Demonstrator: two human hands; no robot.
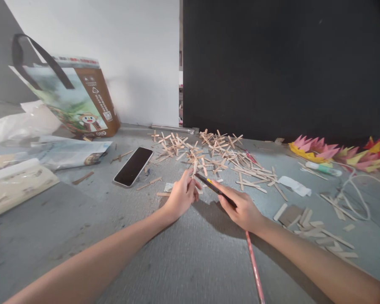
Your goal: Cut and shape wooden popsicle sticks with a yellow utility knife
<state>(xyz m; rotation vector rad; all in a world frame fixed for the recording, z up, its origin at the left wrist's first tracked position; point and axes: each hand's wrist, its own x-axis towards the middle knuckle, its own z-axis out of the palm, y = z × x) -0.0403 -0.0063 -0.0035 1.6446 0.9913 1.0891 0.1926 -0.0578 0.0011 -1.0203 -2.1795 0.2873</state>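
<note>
Between the fingertips of my left hand (pixel 183 192) a small wooden craft stick (pixel 194 168) is pinched, pointing upward. My right hand (pixel 243 211) is wrapped around a black tool with a yellow mark, which looks like a utility knife (pixel 218 189). Its tip reaches close to the stick in my left hand; whether they touch I cannot tell. Just beyond both hands lies a loose heap of craft sticks (pixel 215 145), many of them joined into crosses. A pink striped rod (pixel 255 266) runs from under my right wrist toward the front edge.
A smartphone (pixel 133 166) lies left of my hands. Farther left are a printed carrier bag (pixel 88 93) and plastic packets (pixel 19 181). On the right are cut stick pieces (pixel 316 232), a glue stick (pixel 323 169), a white cable (pixel 343 198) and folded paper shapes (pixel 315 150). Panels stand behind.
</note>
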